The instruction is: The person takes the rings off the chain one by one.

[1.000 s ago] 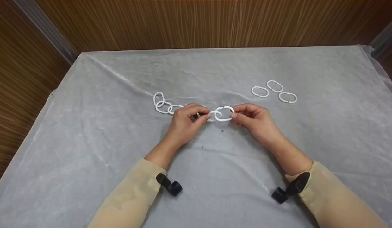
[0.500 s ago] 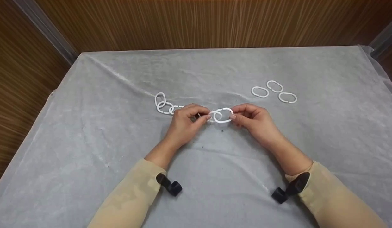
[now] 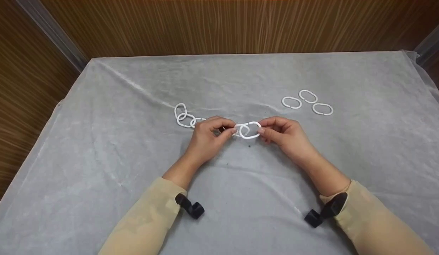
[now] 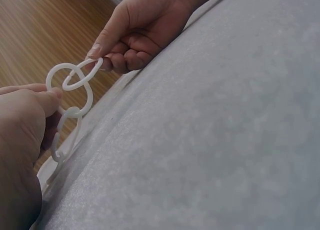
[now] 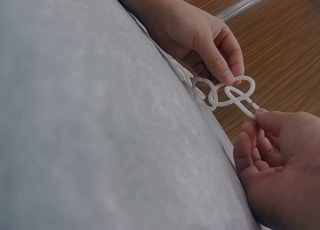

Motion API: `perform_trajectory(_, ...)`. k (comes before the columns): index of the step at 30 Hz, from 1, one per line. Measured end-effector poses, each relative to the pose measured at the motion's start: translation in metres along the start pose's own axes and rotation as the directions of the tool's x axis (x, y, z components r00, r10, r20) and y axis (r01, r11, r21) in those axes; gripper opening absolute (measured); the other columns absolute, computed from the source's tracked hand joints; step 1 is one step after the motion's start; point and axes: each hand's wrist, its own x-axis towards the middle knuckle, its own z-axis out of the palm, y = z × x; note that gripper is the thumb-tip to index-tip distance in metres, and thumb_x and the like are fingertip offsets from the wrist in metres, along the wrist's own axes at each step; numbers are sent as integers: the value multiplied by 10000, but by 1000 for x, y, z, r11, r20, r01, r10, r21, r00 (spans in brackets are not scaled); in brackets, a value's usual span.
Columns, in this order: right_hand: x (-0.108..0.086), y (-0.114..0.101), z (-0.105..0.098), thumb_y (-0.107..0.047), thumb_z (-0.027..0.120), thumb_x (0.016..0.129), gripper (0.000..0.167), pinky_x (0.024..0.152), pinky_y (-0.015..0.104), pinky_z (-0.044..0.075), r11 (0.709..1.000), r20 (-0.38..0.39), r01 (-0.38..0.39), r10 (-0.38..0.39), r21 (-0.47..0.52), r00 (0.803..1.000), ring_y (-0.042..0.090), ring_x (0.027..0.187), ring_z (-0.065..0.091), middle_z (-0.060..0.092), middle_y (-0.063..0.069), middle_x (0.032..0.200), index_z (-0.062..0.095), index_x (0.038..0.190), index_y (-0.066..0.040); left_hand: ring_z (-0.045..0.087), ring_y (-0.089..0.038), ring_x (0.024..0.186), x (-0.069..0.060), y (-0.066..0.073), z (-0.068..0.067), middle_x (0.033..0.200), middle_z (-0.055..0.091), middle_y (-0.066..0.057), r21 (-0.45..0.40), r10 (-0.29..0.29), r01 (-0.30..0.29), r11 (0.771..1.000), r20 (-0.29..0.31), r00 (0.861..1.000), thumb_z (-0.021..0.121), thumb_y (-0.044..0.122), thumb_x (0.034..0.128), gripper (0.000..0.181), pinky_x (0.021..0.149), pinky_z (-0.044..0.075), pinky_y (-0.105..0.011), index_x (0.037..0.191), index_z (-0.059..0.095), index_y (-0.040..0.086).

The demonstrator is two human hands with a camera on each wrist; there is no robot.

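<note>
In the head view, my left hand (image 3: 209,140) pinches the end link of a white plastic chain (image 3: 186,126) between thumb and forefinger. My right hand (image 3: 288,140) pinches a white oval link (image 3: 248,138) by its outer side. That link passes through the end link (image 4: 48,79), as both wrist views show. A small gap in the right-hand link (image 5: 239,107) faces away from the palm, near the thumb. From the left hand the chain trails leftward onto the cloth, partly hidden behind the fingers.
Three loose white oval links (image 3: 291,107) lie beyond the right hand. A wrinkled grey cloth (image 3: 219,212) covers the table. Wood-grain panels (image 3: 219,28) rise behind and to the left. Each sleeve cuff carries a black wrist mount (image 3: 196,210).
The link in my right hand has tilted and shifted slightly left and down, overlapping the end link more. The chain's far end has slid a little to the right.
</note>
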Motion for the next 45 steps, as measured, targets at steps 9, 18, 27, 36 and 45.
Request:
perform_trajectory(9,1,1,-1,59,705,972,235,686,257,574,1000,11,-19,19,23,1000,131,732,684,742,71,922,670,1172,178,699,-158,824,0,0,0,914,775,-43,-17,-13,13,1000,6,1000,839,22,905,78,748,566,-285,979,816,28)
perform_trajectory(18,1,1,-1,60,705,973,201,674,254,576,1000,21,-22,21,7,1000,127,719,676,733,62,906,687,1147,159,694,-156,814,0,1,0,912,772,-42,-10,-11,11,1000,5,1000,841,21,903,85,746,567,-281,984,814,22)
perform_trajectory(27,0,0,0,52,701,980,197,667,253,577,1000,49,-27,27,13,998,121,710,671,729,67,882,676,1138,167,695,-139,819,-1,1,-1,910,771,-36,-15,-10,10,1000,3,1000,836,51,918,78,757,571,-286,983,810,15)
perform_trajectory(36,1,0,0,41,705,982,187,669,253,575,1000,64,-24,24,8,998,127,712,672,732,67,889,692,1133,151,697,-136,815,0,1,-1,906,771,-32,-17,-5,5,1000,-5,1000,836,46,916,72,753,570,-285,977,808,18)
perform_trajectory(45,-1,-2,0,13,718,986,200,642,258,572,999,74,-33,33,-3,997,136,688,653,726,82,862,708,1150,127,701,-122,810,0,-1,0,907,779,-34,-31,6,-6,1000,-11,1000,828,22,916,59,748,579,-285,968,803,10)
